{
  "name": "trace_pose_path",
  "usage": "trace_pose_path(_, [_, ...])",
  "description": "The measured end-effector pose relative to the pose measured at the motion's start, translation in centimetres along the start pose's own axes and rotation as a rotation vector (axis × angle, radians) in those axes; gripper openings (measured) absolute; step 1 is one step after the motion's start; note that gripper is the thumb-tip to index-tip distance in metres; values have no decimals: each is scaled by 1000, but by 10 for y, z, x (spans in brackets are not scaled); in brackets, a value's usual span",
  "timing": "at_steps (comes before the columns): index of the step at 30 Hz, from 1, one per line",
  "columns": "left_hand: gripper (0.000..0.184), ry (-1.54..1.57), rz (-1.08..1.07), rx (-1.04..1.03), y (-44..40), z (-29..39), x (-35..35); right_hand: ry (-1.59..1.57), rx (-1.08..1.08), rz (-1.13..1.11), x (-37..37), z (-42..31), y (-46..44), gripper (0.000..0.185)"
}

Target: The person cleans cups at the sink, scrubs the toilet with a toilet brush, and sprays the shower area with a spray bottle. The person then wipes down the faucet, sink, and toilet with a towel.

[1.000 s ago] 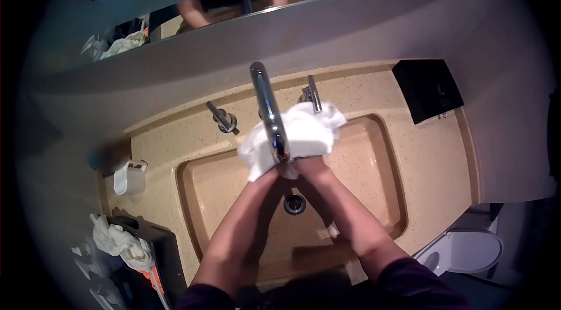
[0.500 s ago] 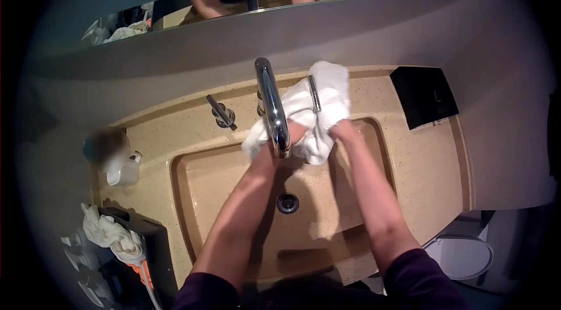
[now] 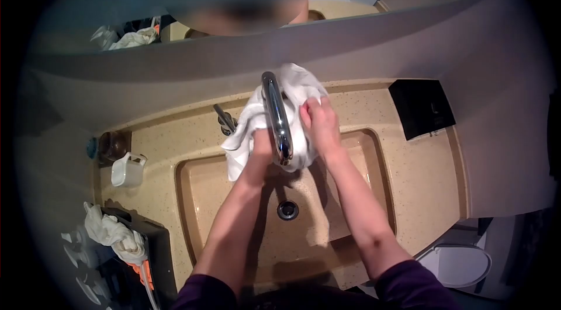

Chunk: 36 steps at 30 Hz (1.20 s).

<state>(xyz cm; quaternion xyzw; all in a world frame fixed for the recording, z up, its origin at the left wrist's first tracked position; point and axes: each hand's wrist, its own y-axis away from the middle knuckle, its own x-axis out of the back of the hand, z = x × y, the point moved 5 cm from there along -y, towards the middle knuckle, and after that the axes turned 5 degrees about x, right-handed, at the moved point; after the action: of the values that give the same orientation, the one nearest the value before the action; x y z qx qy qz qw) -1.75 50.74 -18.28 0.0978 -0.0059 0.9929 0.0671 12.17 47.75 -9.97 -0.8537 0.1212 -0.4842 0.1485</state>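
Note:
A bunched white cloth (image 3: 244, 126) lies around the base of a chrome faucet (image 3: 276, 114), behind and over the back rim of the sink (image 3: 196, 193). My left hand (image 3: 263, 141) reaches into the cloth's folds left of the spout; its fingers are hidden. On the other side, my right hand (image 3: 322, 123) has curled fingers closed on the cloth's right edge. Just left of the cloth stands a faucet handle (image 3: 224, 118), partly covered by it. The right-hand handle is out of sight beneath the fabric.
A white cup (image 3: 127, 171) and a brown jar (image 3: 115, 146) stand on the counter's left end. At the right is a black box (image 3: 422, 109). A crumpled pale cloth (image 3: 117, 234) lies at lower left. A white toilet (image 3: 459, 266) is at lower right.
The cloth has shifted left around the faucet, covering the right handle that showed before. My right hand has come higher and its curled fingers now show. My left hand has moved slightly left.

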Motion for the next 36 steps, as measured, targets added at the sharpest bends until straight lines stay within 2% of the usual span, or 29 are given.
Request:
trace_pose_path(1, [13,83,22,-8,-7,0,5,-70,11,86,3,-2,10,15])
trace_pose_path(2, [13,151,57,-19,-10,1,8,-125,2,66,7,-1,24,15])
trace_pose_path(3, [10,-30,-13,-184,-21,-15,13,-183,-9,42,9,0,44,15])
trace_pose_path(4, [11,14,26,-88,-31,-18,19,-227,-4,21,8,-3,70,14])
trace_pose_path(5, [14,-112,40,-161,-28,19,23,-273,-3,-2,5,-5,99,14])
trace_pose_path(6, [16,-237,63,-234,-25,56,26,-392,-128,-12,-1,7,126,15])
trace_pose_path(7, [19,-42,-30,-120,-19,89,29,-514,-256,-27,-11,21,149,17])
trace_pose_path(9, [25,-178,44,-163,-21,115,39,-1126,-717,135,-52,57,190,31])
trace_pose_path(11, [23,-269,-10,-293,-13,134,44,-1193,-682,-45,-49,63,196,41])
trace_pose_path(12, [22,-313,-41,-358,-11,141,46,-1227,-707,-50,-51,65,193,40])
trace_pose_path(13, [31,-661,-10,-676,-7,142,50,-1261,-732,-55,-52,66,184,41])
trace_pose_path(14, [35,-916,-9,-770,2,142,53,-1350,-978,-68,-59,72,187,48])
trace_pose_path(16, [49,-1075,-174,-715,19,136,51,-1546,-1071,20,-67,72,177,50])
trace_pose_path(17, [39,-712,-23,-541,18,137,55,-1642,-1113,63,-72,71,175,51])
trace_pose_path(18, [31,-784,-1,-400,14,134,51,-1664,-1003,148,-71,70,170,53])
trace_pose_path(20, [21,-851,42,-390,29,168,36,-1467,-859,234,-50,63,159,56])
trace_pose_path(21, [19,-852,57,-520,55,189,26,-1367,-791,277,-42,61,156,57])
trace_pose_path(22, [17,-850,65,-647,85,203,18,-1073,-785,190,-51,70,165,56])
trace_pose_path(23, [15,-843,71,-772,111,207,13,-948,-677,62,-38,57,159,57])
trace_pose_path(25, [13,-413,66,-463,125,157,23,-678,-443,-181,12,19,134,61])
trace_pose_path(26, [15,-493,110,-414,121,147,25,-707,-286,-108,21,8,121,59])
trace_pose_path(28, [19,-656,185,-309,112,125,30,-730,-164,-30,36,-17,87,58])
trace_pose_path(29, [23,-656,199,-309,98,77,32,-386,168,108,36,-31,65,48])
trace_pose_path(31, [32,-656,227,-311,69,-17,35,-434,303,338,26,-46,23,49])
trace_pose_path(32, [30,-687,241,-301,48,-28,34,-217,350,131,1,-48,-8,46])
trace_pose_path(33, [29,-693,238,-285,26,-16,33,20,277,129,-39,-36,-20,34])
trace_pose_path(34, [28,-656,221,-250,6,1,31,62,184,61,-60,-29,-32,30])
trace_pose_path(36, [28,-534,186,-150,-20,38,34,206,196,-23,-67,-25,-44,31])
